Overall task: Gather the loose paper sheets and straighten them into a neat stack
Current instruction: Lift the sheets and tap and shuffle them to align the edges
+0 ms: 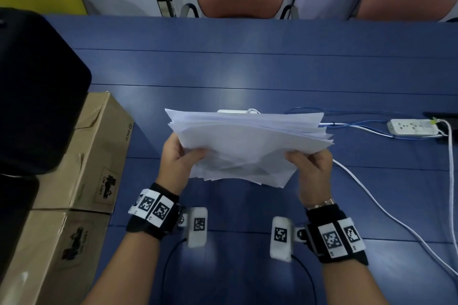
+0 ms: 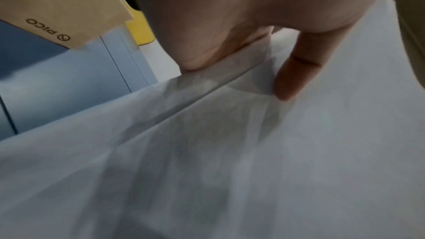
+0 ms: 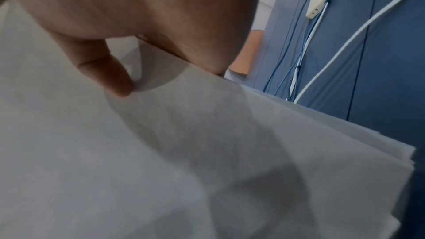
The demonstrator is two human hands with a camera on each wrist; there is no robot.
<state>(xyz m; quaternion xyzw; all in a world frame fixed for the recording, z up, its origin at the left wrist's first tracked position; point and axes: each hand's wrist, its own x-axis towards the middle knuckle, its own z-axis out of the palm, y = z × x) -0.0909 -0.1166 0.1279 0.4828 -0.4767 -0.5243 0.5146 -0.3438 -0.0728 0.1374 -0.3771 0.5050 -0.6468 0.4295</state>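
Over the blue table point(image 1: 272, 69), both hands have the paper sheets point(image 1: 247, 141) lifted clear, left hand point(image 1: 177, 158) pinching one side and right hand point(image 1: 313, 168) the other, probably so the uneven edges can be tapped level. Beside them, two cardboard boxes point(image 1: 94, 146) sit closed, so can't tell what's inside.

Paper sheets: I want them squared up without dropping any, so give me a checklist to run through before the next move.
1. Left hand grips the paper sheets: ok.
2. Right hand grips them: ok.
3. Sheet edges flush: not ok, corners fan out.
4. Sheets lifted off the table: ok.
5. Bare table beneath for tapping: ok.
6. White cable apart from the sheets: ok.
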